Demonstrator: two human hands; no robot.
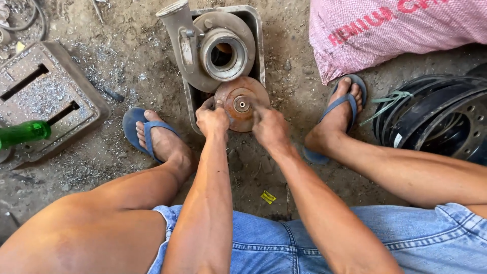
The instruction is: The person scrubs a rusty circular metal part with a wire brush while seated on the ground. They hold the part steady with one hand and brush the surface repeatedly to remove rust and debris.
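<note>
Between the knees, low in the head view, denim shorts (264, 238) fill the near edge w/ both forearms running up and away toward the middle of the ground. Just past them, a small yellow scrap (268, 197) lies on the dirt floor (284, 167). Further out, left hand (212, 120) and right hand (269, 127) sit close together but not touching, each pinching the rim of a rusty round disc (241, 103) w/ a small hub at centre; left fingers curl over its left edge, right fingers over its lower right edge. Disc stands tilted, face toward the camera, flat axis pointing roughly back at the person, so it lies straight ahead of both hands, approx equally near to each. Either side of the hands, feet in blue flip-flops: left sandal (136, 127), right sandal (350, 86). Behind the disc, touching or nearly so, a grey cast housing (213, 50) w/ a round bore rests in a shallow metal tray (256, 30); its pipe stub points up-left. Off left, a slotted metal block (45, 96) and a green handle (23, 133); off right, black wheel rims (446, 116); far right top, a pink woven sack (385, 30).
</note>
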